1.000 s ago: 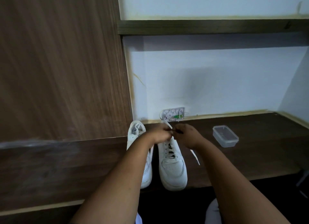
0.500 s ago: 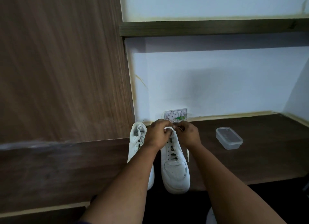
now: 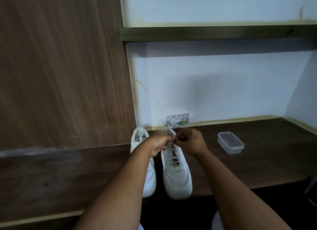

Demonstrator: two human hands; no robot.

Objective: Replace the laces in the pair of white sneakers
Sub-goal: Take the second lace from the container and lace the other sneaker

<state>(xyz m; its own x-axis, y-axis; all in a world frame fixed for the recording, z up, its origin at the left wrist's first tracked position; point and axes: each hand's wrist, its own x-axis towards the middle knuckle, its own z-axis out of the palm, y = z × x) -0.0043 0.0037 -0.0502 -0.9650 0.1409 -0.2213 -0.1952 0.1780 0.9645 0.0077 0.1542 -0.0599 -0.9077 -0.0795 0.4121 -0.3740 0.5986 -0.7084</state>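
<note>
Two white sneakers stand side by side on the dark wooden desk [image 3: 257, 161], toes toward me. The left sneaker [image 3: 149, 176] is partly hidden behind my left forearm. The right sneaker [image 3: 176, 175] has open eyelets along most of its length. My left hand [image 3: 158, 144] and my right hand [image 3: 190, 142] meet over its upper eyelets. Both pinch a white lace [image 3: 162, 156], of which a short stretch hangs down below my left hand along the shoe's side. The fingertips hide where the lace enters the shoe.
A clear plastic container [image 3: 230, 142] sits on the desk to the right of the shoes. A small transparent box [image 3: 176, 120] with a green part leans against the white wall behind them. A tall wooden panel [image 3: 65, 66] stands left; a shelf [image 3: 214, 33] runs overhead.
Both hands have stayed at the top of the right sneaker, working the lace. The lace end that hung to the right of the shoe is gone from there; a stretch now hangs on the left.
</note>
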